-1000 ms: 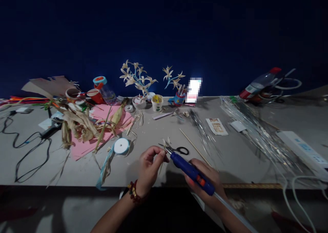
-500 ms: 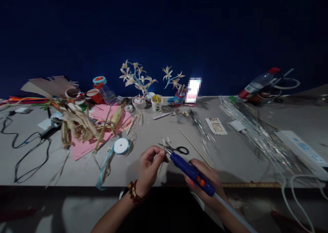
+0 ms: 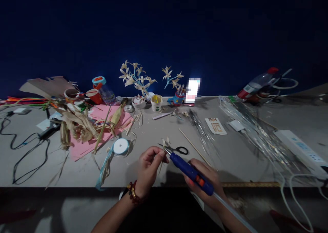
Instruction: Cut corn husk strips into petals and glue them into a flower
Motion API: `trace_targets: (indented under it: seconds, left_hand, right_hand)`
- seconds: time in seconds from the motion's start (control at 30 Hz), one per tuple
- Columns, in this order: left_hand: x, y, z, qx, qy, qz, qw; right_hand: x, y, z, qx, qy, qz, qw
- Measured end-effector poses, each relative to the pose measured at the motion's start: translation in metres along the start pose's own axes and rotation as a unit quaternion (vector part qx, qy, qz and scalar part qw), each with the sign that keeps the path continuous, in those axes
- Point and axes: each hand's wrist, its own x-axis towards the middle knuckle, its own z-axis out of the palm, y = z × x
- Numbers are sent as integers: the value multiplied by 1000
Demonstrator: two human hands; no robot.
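My left hand (image 3: 151, 164) pinches a small corn-husk flower (image 3: 164, 143) between thumb and fingers, its pale petals pointing up and a thin strip hanging below. Wrapped round a blue hot glue gun (image 3: 188, 169) is my right hand (image 3: 205, 178); a clear glue stick sticks out of the gun's back end. The metal nozzle meets the flower's base at my left fingertips; whether glue comes out is too small to tell. Just behind lie scissors (image 3: 182, 150) with black handles, their blades partly hidden by the flower. A thin wooden stick (image 3: 193, 144) lies to the right.
A roll of blue ribbon (image 3: 121, 146) lies left, near dried husks (image 3: 77, 123) on pink paper (image 3: 79, 149). Finished-looking husk flower sprays (image 3: 138, 77) stand at the back beside a paper cup (image 3: 156, 104). Wires (image 3: 202, 127), a power strip (image 3: 298, 151) and a tilted bottle (image 3: 256, 84) occupy the right.
Both hands keep nearly the same pose, with the nozzle still at the flower's base. The view has shifted very slightly.
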Motion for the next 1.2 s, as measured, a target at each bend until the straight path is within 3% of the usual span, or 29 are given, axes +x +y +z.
trace_targets:
  seconds: [0.53, 0.67, 0.77, 0.87, 1.0, 1.2]
  left_hand:
    - [1, -6, -2, -4, 3, 5, 1000]
    - [1, -8, -5, 15, 16, 9, 1000]
    - [0, -15, -13, 29, 35, -8, 999]
    - [0, -24, -23, 23, 59, -30, 998]
    - [0, -30, -29, 3, 65, -44, 997]
    - [-1, -23, -31, -8, 82, -28, 996]
  right_hand:
    - [0, 4, -1, -10, -32, -3, 999]
    - [-3, 13, -1, -12, 21, 1, 1000]
    - [-9, 33, -1, -46, 97, 37, 994]
    - [-15, 66, -12, -162, 124, 146, 968]
    - [-17, 117, -43, -299, 68, 259, 916]
    - [-16, 174, -79, -326, 0, 251, 912]
